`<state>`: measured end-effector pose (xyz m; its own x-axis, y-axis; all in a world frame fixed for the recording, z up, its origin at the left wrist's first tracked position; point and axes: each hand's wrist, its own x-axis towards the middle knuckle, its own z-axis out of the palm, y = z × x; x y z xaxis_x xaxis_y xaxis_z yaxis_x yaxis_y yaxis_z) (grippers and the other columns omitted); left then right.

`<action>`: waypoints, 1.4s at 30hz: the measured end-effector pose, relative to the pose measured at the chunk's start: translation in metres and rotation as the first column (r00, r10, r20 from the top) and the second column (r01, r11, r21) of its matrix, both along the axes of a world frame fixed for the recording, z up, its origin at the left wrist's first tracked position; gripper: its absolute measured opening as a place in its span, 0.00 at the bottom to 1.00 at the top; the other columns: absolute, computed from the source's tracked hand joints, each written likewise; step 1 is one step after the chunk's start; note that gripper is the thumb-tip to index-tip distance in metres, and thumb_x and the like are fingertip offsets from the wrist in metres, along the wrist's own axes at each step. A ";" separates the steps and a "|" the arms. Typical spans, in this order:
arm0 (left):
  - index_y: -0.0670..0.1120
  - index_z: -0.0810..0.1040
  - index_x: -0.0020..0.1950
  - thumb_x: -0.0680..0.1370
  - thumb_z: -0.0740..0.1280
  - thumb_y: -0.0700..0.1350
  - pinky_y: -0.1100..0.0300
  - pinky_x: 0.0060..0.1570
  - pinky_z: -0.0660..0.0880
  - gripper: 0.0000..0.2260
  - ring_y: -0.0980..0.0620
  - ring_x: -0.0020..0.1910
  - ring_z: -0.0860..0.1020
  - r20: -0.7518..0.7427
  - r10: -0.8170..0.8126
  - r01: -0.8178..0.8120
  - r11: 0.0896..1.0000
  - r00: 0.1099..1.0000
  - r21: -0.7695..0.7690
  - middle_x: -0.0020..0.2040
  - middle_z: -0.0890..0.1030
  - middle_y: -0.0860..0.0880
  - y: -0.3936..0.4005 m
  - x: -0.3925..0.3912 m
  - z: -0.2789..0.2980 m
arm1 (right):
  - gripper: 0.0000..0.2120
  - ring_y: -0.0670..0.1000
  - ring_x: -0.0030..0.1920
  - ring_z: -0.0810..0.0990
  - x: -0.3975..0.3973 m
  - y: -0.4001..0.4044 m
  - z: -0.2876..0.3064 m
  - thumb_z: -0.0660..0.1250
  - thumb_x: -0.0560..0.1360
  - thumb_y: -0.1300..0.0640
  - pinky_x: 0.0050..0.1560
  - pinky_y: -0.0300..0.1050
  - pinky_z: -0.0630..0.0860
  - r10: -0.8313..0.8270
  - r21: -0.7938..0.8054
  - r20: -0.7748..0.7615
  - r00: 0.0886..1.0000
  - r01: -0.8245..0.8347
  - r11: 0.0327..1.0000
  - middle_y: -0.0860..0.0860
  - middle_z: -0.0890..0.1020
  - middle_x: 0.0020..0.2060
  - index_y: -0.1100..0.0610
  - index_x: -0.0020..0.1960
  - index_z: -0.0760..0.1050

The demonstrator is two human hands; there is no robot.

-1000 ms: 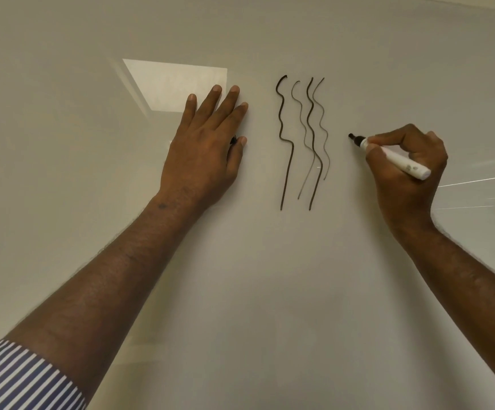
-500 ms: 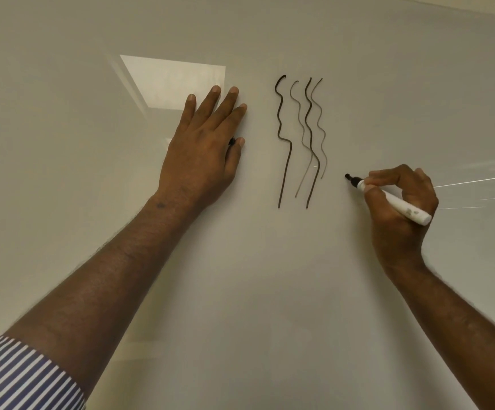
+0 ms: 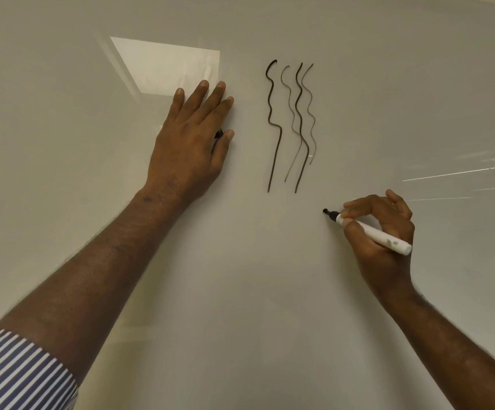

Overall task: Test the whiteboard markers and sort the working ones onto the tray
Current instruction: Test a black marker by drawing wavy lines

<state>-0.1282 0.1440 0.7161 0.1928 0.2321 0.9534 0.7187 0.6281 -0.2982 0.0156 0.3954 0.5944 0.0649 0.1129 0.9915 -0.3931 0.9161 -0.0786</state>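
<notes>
My right hand [image 3: 384, 232] grips a white whiteboard marker [image 3: 373, 232], uncapped, its black tip [image 3: 325, 211] at the whiteboard [image 3: 240, 291] below and right of the drawn lines. Several wavy vertical test strokes [image 3: 292, 122] mark the board, some dark and some faint grey. My left hand [image 3: 193, 137] lies flat on the board left of the strokes, fingers straight. A small black piece [image 3: 218, 134], maybe a cap, peeks out between its thumb and forefinger. No tray is in view.
A bright rectangular light reflection [image 3: 166, 65] sits on the board above my left hand. Thin light streaks [image 3: 459, 173] cross the board at the right. My striped sleeve [image 3: 18, 371] is at the lower left.
My right hand carried the marker down the board, from beside the strokes' middle to below their ends. No new line shows along that path. My left hand stayed put.
</notes>
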 end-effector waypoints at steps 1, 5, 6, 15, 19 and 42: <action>0.43 0.65 0.78 0.85 0.55 0.50 0.45 0.79 0.52 0.22 0.46 0.80 0.58 0.003 -0.010 0.010 1.000 1.000 0.004 0.79 0.64 0.45 -0.001 0.000 -0.003 | 0.04 0.41 0.47 0.81 0.002 -0.001 -0.001 0.67 0.72 0.57 0.74 0.62 0.60 0.005 -0.014 0.009 1.000 -0.005 1.000 0.42 0.82 0.40 0.56 0.40 0.78; 0.43 0.68 0.77 0.85 0.57 0.50 0.44 0.79 0.55 0.22 0.46 0.79 0.61 0.015 -0.042 0.042 0.999 0.999 0.004 0.78 0.67 0.45 -0.004 0.002 -0.023 | 0.06 0.41 0.47 0.80 0.013 -0.006 -0.013 0.66 0.74 0.54 0.73 0.65 0.60 0.031 -0.046 0.010 0.999 -0.031 0.998 0.39 0.82 0.43 0.55 0.42 0.78; 0.42 0.69 0.76 0.85 0.58 0.50 0.43 0.78 0.57 0.21 0.45 0.79 0.62 0.019 -0.065 0.065 0.998 0.998 -0.001 0.77 0.68 0.44 -0.005 0.005 -0.031 | 0.05 0.39 0.47 0.79 0.015 -0.009 -0.018 0.66 0.74 0.55 0.71 0.68 0.62 0.048 -0.053 0.000 0.999 -0.048 0.997 0.37 0.81 0.43 0.55 0.42 0.78; 0.39 0.79 0.66 0.82 0.64 0.42 0.43 0.72 0.69 0.14 0.46 0.74 0.71 0.100 -0.376 0.377 0.926 0.921 0.008 0.70 0.77 0.43 -0.008 0.041 -0.134 | 0.04 0.44 0.47 0.81 0.024 -0.039 -0.071 0.67 0.76 0.55 0.68 0.72 0.65 0.256 -0.102 -0.001 0.967 -0.255 0.962 0.39 0.82 0.43 0.54 0.45 0.79; 0.36 0.80 0.63 0.81 0.65 0.39 0.47 0.67 0.73 0.13 0.45 0.71 0.74 0.224 -0.575 0.567 0.817 0.787 0.105 0.67 0.79 0.42 -0.013 0.058 -0.183 | 0.03 0.48 0.45 0.84 0.024 -0.057 -0.104 0.68 0.76 0.54 0.72 0.67 0.64 0.311 -0.124 0.047 0.949 -0.303 0.945 0.48 0.85 0.42 0.52 0.44 0.80; 0.41 0.80 0.56 0.80 0.54 0.59 0.46 0.59 0.80 0.24 0.38 0.59 0.83 0.228 -0.934 0.417 0.097 -0.276 0.903 0.59 0.84 0.41 0.017 0.108 -0.277 | 0.18 0.46 0.47 0.85 0.015 -0.124 -0.197 0.62 0.80 0.37 0.70 0.42 0.71 0.525 -0.282 0.211 0.825 -0.463 0.841 0.42 0.85 0.47 0.51 0.48 0.81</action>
<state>-0.0197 0.1606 0.4390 -0.7818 0.1706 0.5997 0.3224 -0.7127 0.6230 0.0302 0.2711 0.3974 -0.3211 0.2626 0.9099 -0.7226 0.5532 -0.4146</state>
